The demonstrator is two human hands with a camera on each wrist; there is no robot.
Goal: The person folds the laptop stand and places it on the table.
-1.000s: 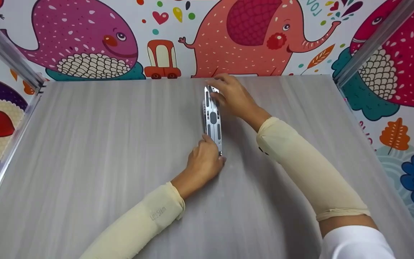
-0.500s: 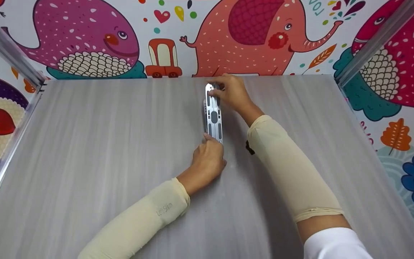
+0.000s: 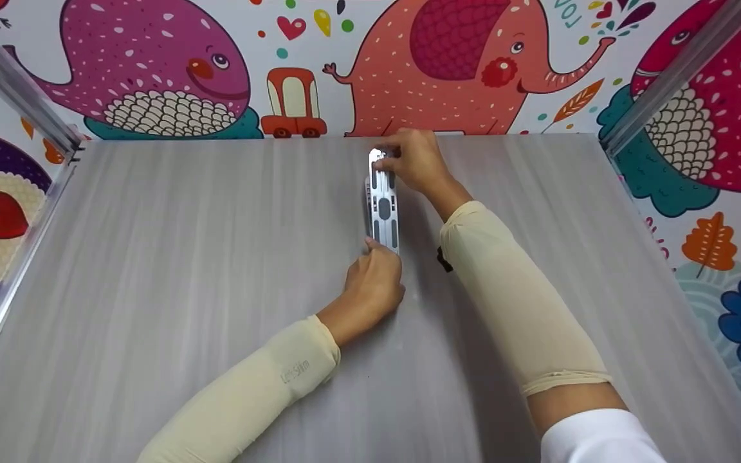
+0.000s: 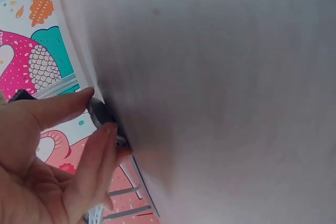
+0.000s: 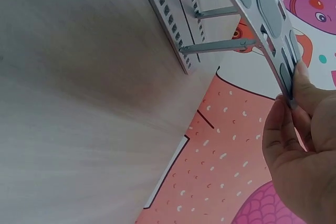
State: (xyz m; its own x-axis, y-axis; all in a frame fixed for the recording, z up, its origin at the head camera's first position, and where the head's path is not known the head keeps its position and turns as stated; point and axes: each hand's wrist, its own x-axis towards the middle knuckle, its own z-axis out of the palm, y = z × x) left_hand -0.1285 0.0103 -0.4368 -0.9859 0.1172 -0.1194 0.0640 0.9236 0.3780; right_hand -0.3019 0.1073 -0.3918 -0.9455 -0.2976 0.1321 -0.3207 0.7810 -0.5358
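Note:
A silver folding laptop stand [image 3: 384, 222] with grey pads stands on the table, seen from above as a narrow strip. In the right wrist view its slotted upper plate [image 5: 252, 3] is raised off the notched base [image 5: 167, 17] on two struts [image 5: 215, 45]. My right hand [image 3: 417, 161] pinches the far end of the upper plate between thumb and fingers. At the near end, my left hand [image 3: 374, 280] grips the stand. The left wrist view shows thumb and fingers around a dark end piece [image 4: 100, 113]; the rest is mostly hidden there.
The stand is on a grey wood-grain table [image 3: 216, 257]. Behind it rises a wall panel [image 3: 306, 38] printed with cartoon animals. Metal posts [image 3: 673, 83] stand at the back corners, and a metal rail [image 3: 10, 302] runs along the left edge.
My right hand has shifted its hold at the far end, thumb now on the plate, and the right forearm has swung left. The left hand has slid slightly up and right.

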